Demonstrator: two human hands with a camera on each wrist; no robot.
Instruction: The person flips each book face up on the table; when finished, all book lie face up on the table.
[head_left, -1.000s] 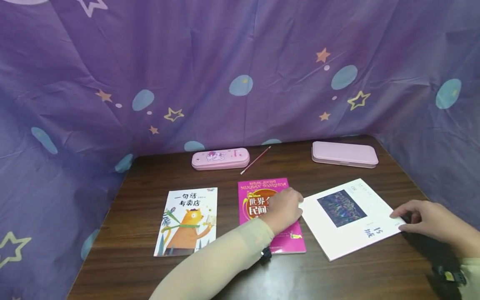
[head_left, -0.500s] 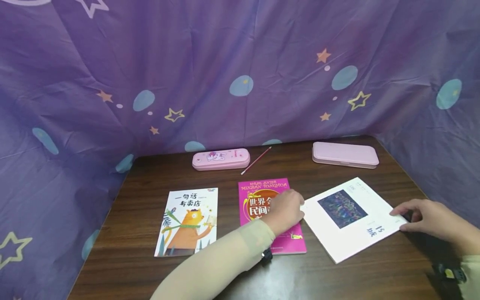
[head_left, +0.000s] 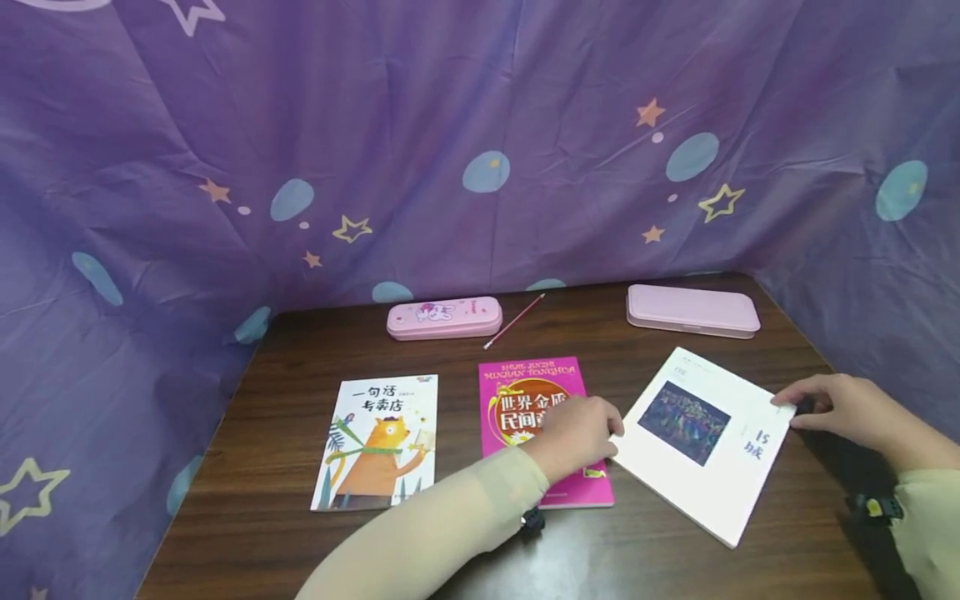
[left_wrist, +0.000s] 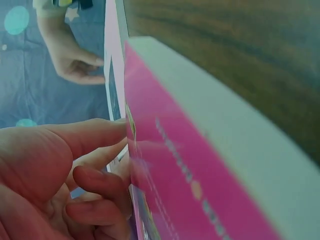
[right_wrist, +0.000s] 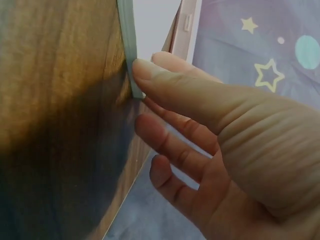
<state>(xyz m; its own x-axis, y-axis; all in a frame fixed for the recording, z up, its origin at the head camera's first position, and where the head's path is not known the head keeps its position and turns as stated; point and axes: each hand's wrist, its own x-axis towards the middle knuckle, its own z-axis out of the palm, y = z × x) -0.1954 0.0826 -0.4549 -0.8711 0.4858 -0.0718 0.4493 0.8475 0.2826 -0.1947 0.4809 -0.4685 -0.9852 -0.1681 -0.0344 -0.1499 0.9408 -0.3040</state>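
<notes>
A white book [head_left: 708, 487] with a dark picture on its cover lies askew at the table's right. My left hand [head_left: 577, 437] reaches over a pink book [head_left: 491, 421] and pinches the white book's left corner. On the opposite side, my right hand [head_left: 855, 412] holds the right corner between thumb and fingers. In the right wrist view, the thumb [right_wrist: 175, 92] lies against the book's corner [right_wrist: 129, 45] while the lower fingers curl free. The pink book's thick edge [left_wrist: 220, 120] fills much of the left wrist view, and hides part of the left fingertips' contact.
A white book with a cartoon cat [head_left: 375, 446] lies at the left. Along the back are a rabbit-print pink pencil case [head_left: 445, 319], a red pencil [head_left: 516, 320] and a plain pink pencil case [head_left: 693, 311]. A purple cloth [head_left: 412, 125] hangs behind the wooden table [head_left: 262, 467].
The white book has turned counterclockwise on the table. My right hand has moved toward the back with its corner, my left hand slightly toward the front. The other books stay put.
</notes>
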